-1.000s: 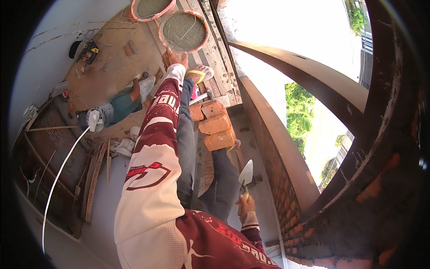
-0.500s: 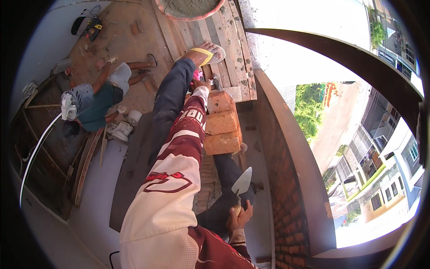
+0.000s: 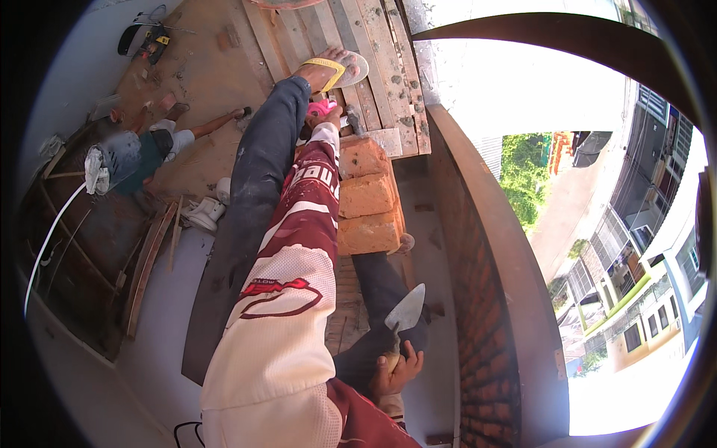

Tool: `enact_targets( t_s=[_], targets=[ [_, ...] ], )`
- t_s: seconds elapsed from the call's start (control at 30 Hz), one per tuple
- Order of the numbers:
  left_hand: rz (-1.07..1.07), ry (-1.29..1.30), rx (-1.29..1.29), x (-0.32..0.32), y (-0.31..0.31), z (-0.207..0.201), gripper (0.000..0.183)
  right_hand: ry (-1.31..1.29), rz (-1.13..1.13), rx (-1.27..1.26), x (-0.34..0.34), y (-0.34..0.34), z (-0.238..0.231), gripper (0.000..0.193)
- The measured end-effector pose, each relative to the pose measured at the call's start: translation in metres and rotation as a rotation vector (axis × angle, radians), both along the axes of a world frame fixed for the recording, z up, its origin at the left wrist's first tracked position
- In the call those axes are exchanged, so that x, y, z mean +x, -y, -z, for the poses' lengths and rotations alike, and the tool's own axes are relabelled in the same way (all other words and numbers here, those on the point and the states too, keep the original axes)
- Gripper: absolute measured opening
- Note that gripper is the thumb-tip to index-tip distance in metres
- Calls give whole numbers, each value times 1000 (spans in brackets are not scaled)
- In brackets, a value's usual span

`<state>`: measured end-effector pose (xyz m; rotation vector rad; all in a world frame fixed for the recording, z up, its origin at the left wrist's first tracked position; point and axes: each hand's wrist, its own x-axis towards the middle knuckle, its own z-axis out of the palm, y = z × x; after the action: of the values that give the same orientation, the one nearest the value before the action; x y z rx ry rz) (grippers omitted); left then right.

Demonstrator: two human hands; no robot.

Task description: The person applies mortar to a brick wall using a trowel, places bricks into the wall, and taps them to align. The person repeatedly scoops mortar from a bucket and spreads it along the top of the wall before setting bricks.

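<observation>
My right hand (image 3: 397, 369) is wrapped round the handle of a pointed trowel (image 3: 407, 308), its blade tilted up and away from me. My left arm stretches forward in a maroon and cream sleeve (image 3: 280, 284). At its end, my left hand (image 3: 328, 117) is closed beside a bright pink item (image 3: 320, 108), whose kind I cannot make out. A dark, hammer-like tool (image 3: 354, 122) lies on the planks just right of that hand. Nearer to me, three orange bricks (image 3: 368, 196) sit in a row beside my forearm. My foot in a yellow-strapped sandal (image 3: 328, 73) rests on the planks.
Wooden planks (image 3: 379, 56) form a platform ahead, with a mortar tub's rim (image 3: 287, 4) at the top. A brick wall with a brown ledge (image 3: 493, 284) runs along the right, above a street. Another person (image 3: 142, 157) bends over at left, near a power tool (image 3: 153, 46).
My left hand has moved slightly forward and left. The trowel has dipped a little toward me. The tub has mostly slid out of view, and the other person has shifted left.
</observation>
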<state>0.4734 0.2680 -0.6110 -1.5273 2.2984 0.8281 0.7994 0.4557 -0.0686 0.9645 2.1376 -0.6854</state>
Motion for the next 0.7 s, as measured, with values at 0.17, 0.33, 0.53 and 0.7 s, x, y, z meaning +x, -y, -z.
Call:
enact_targets(
  t_s=[0.17,0.33,0.53,0.7],
  targets=[
    [-113,163,95,14,-51,-103,98,5,53,-48,-3,0,-2,46],
    [-264,-133,529,-2,-73,-156,75,41,96,-79,-7,2,0,46],
    [-224,-395,533,-77,-32,-165,62,82,112,-64,-20,7,6,48],
    [-83,-592,556,-129,75,-162,64,141,161,-45,-31,3,13,53]
  ],
)
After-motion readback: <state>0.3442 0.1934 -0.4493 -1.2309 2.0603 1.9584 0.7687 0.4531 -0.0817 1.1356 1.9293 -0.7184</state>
